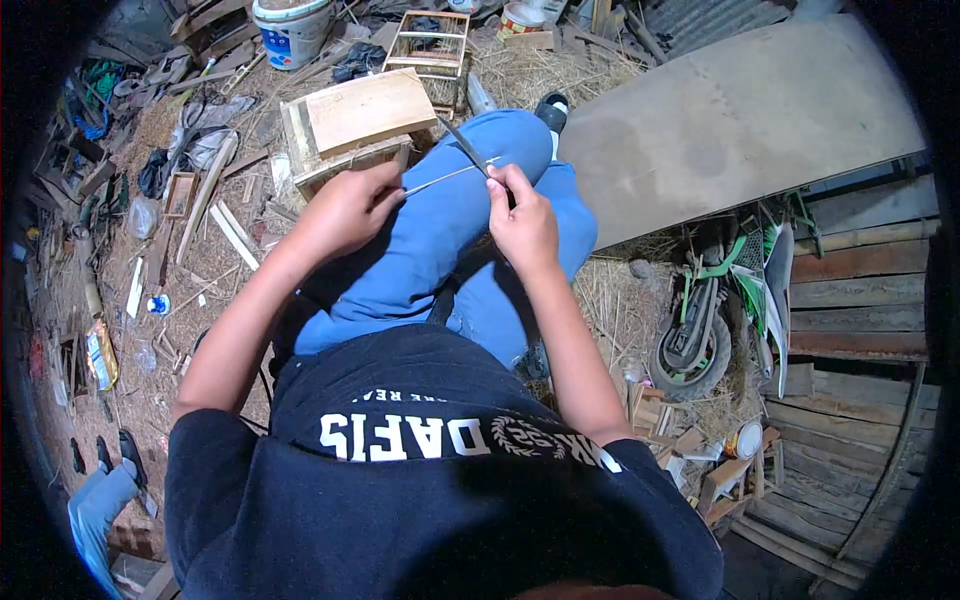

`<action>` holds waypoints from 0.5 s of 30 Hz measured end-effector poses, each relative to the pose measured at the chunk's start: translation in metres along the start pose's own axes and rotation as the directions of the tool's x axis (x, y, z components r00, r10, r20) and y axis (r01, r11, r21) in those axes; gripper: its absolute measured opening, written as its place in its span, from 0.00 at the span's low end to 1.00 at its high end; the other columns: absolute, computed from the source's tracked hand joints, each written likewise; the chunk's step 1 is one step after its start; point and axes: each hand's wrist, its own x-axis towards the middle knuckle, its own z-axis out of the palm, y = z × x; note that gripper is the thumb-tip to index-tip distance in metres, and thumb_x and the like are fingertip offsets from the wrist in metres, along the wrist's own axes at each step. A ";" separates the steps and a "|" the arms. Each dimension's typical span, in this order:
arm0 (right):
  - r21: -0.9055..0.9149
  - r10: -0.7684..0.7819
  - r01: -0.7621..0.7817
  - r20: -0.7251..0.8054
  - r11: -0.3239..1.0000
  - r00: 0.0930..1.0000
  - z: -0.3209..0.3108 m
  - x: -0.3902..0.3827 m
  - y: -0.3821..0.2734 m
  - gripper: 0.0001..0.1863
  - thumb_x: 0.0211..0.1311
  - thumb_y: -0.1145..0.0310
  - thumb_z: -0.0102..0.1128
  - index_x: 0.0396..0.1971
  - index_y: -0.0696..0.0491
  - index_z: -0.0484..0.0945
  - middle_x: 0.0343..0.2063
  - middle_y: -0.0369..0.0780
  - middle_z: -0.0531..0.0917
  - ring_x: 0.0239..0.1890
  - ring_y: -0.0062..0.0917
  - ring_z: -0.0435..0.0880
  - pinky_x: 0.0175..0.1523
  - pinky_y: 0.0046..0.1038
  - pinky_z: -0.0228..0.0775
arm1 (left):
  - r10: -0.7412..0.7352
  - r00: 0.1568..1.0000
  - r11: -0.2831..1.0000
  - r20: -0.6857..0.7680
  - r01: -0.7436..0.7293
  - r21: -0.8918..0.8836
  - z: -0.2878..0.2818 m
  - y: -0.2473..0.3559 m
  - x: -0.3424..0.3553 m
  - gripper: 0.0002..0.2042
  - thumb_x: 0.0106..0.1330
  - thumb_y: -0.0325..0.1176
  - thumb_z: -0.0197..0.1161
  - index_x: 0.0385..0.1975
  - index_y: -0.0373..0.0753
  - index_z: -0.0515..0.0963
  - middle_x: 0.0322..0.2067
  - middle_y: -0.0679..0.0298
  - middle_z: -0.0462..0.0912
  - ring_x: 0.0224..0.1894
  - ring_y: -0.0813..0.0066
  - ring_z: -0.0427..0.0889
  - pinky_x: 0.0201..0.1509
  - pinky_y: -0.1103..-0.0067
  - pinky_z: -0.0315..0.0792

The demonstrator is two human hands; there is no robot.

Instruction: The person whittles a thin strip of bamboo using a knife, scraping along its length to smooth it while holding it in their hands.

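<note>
My left hand (345, 208) is closed with a thin stick (437, 181) pinched between thumb and fingers. The stick runs across to the right, over my thigh. A narrow dark knife (462, 142) sits in the closed fingers of my right hand (525, 222), its blade slanting up and left; its handle is hidden. Stick and blade cross beside the right fingertips, and whether they touch is hard to tell. Close beyond my left hand, a pale wooden board (368, 108) lies on a wooden box (345, 165).
Wood scraps (232, 235) and straw cover the floor at left. A white bucket (293, 35) and a small slatted wooden frame (428, 50) stand at the back. To the right are a large flat board (740, 120), a green-and-white motorbike (700, 320) and a plank wall (850, 290).
</note>
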 end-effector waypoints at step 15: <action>0.249 -0.049 0.059 -0.047 0.967 0.998 0.004 -0.008 0.009 0.09 0.73 0.65 0.57 0.44 0.53 0.80 0.40 0.48 0.87 0.45 0.44 0.88 0.47 0.35 0.78 | -0.067 0.998 0.997 0.010 0.068 -0.047 0.007 0.021 -0.001 0.09 0.70 0.32 0.60 0.43 0.35 0.77 0.36 0.44 0.83 0.41 0.41 0.83 0.43 0.60 0.76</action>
